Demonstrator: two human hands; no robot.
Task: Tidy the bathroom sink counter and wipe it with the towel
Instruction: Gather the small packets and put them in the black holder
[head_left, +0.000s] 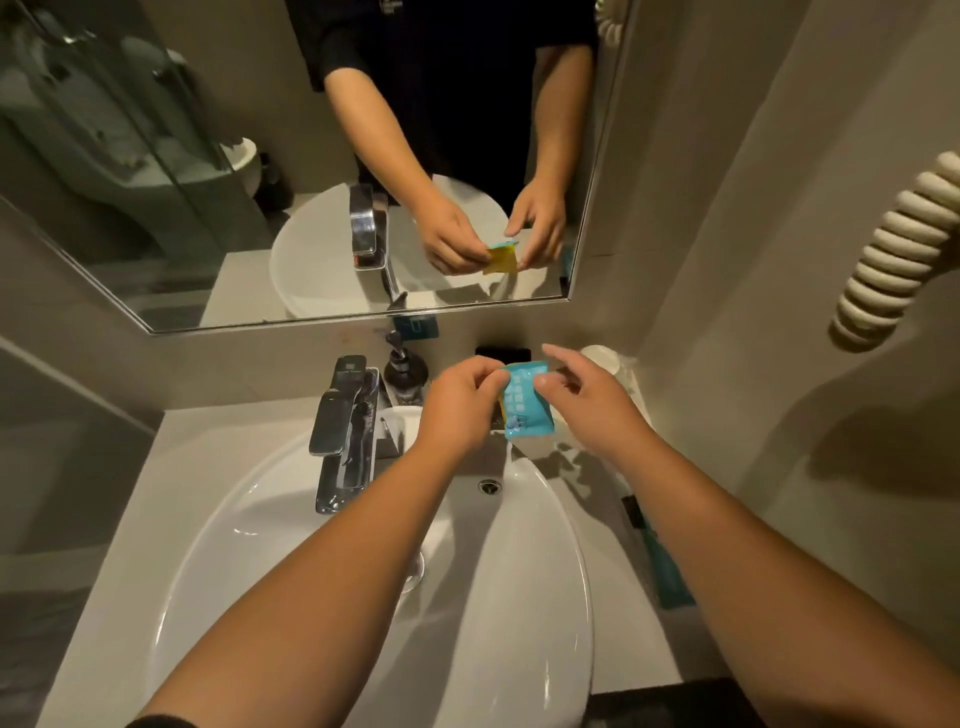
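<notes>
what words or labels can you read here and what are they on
No text here is readable.
White print on the blue packet: too blurred.
On the tap, a sticker: too small.
Under the mirror, a blue sign: too blurred.

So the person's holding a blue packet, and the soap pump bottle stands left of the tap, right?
Not quite: the head view shows the soap pump bottle standing right of the tap. The blue packet is held, as you say.
</notes>
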